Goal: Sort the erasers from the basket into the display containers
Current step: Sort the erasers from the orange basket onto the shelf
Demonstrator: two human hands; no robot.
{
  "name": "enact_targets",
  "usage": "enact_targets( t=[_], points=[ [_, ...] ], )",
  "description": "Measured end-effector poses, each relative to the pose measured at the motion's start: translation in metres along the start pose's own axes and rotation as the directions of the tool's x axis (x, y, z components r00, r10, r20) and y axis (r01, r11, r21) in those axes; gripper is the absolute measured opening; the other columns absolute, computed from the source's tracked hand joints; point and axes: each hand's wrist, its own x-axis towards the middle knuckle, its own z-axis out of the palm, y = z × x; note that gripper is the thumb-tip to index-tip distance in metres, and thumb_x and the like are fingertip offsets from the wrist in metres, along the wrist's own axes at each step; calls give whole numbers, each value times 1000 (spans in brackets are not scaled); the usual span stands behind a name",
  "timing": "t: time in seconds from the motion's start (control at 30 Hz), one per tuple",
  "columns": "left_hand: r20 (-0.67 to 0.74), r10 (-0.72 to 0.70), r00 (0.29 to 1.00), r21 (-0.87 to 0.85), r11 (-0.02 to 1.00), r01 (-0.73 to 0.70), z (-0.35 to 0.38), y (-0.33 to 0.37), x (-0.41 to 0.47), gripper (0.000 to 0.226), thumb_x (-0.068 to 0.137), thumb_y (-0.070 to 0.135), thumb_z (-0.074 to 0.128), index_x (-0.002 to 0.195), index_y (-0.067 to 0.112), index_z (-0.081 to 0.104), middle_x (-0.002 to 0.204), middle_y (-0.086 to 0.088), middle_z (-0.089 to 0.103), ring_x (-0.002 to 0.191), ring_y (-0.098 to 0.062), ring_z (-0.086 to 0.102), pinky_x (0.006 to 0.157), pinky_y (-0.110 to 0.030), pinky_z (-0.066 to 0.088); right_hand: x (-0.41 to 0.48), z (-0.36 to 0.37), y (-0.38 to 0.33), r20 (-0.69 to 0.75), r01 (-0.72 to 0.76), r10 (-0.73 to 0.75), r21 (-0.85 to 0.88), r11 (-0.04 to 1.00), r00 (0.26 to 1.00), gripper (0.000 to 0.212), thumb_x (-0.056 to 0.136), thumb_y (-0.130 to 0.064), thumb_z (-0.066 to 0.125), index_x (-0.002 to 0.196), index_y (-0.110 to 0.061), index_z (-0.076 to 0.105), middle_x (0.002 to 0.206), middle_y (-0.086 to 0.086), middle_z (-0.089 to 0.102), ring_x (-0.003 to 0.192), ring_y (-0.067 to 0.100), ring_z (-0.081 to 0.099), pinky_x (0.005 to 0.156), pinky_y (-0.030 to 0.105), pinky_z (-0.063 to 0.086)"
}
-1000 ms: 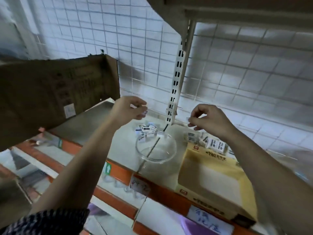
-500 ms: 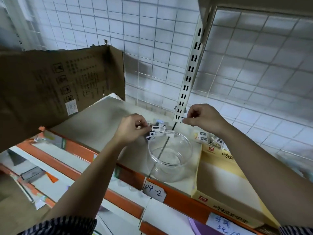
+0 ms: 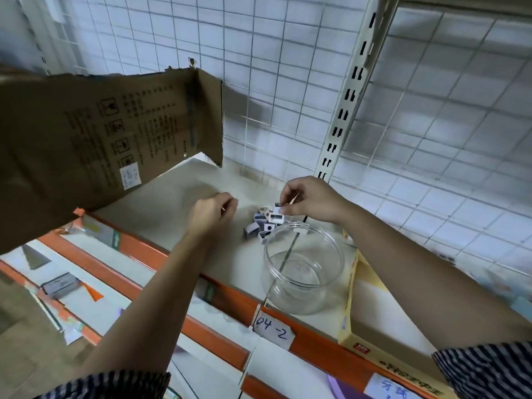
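A heap of small white and purple erasers (image 3: pixel 263 223) lies on the beige shelf behind a clear glass bowl (image 3: pixel 304 266), which holds nothing. My right hand (image 3: pixel 309 201) hovers over the heap and pinches one white eraser (image 3: pixel 278 209) between thumb and fingertips. My left hand (image 3: pixel 211 212) is just left of the heap with its fingers curled; I cannot see anything in it.
A yellow cardboard display box (image 3: pixel 371 321) stands right of the bowl. A brown cardboard flap (image 3: pixel 109 133) hangs over the left of the shelf. A slotted upright (image 3: pixel 345 105) and wire grid back the shelf. A label reading 04-2 (image 3: pixel 272 331) sits on the orange shelf edge (image 3: pixel 161 257).
My right hand has moved left from above the yellow box to the eraser heap and now pinches an eraser. My left hand has drawn slightly left, away from the heap. The camera has tilted down.
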Motion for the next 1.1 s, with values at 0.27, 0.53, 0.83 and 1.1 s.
enact_targets(
  t=[0.27, 0.53, 0.83, 1.1],
  points=[
    [11, 11, 1000, 48, 999, -12, 1, -4, 1, 38, 86, 40, 39, 86, 15, 68, 85, -7, 70, 81, -32, 64, 70, -35, 48, -1, 2, -4, 29, 25, -23, -64, 998, 999, 10, 80, -10, 77, 88, -9, 71, 88, 2, 72, 72, 3, 63, 68, 14, 48],
    [-194, 277, 941, 23, 960, -278, -30, 59, -1, 26, 97, 28, 47, 100, 15, 69, 93, -2, 70, 76, -23, 63, 66, -37, 51, -57, -47, 2, -270, -23, 50, 102, 995, 962, 5, 85, -9, 69, 85, -14, 69, 78, 3, 71, 74, 17, 67, 69, 31, 52],
    [-105, 472, 875, -106, 870, -482, 3, 203, -21, 34, 93, 36, 40, 104, 19, 67, 97, 0, 67, 84, -23, 65, 78, -43, 52, -187, -94, 36, -639, -142, 108, -2, 990, 761, 8, 86, -12, 68, 83, -20, 68, 78, -15, 65, 68, -8, 58, 66, 5, 40],
    [-13, 621, 784, -299, 746, -596, 92, 350, -93, 31, 93, 34, 45, 108, 19, 67, 100, 1, 67, 91, -20, 65, 82, -45, 51, -322, -153, 90, -801, -331, 139, -77, 940, 582, 9, 85, -17, 68, 90, -23, 71, 77, -16, 65, 72, 1, 60, 67, 10, 44]
  ],
)
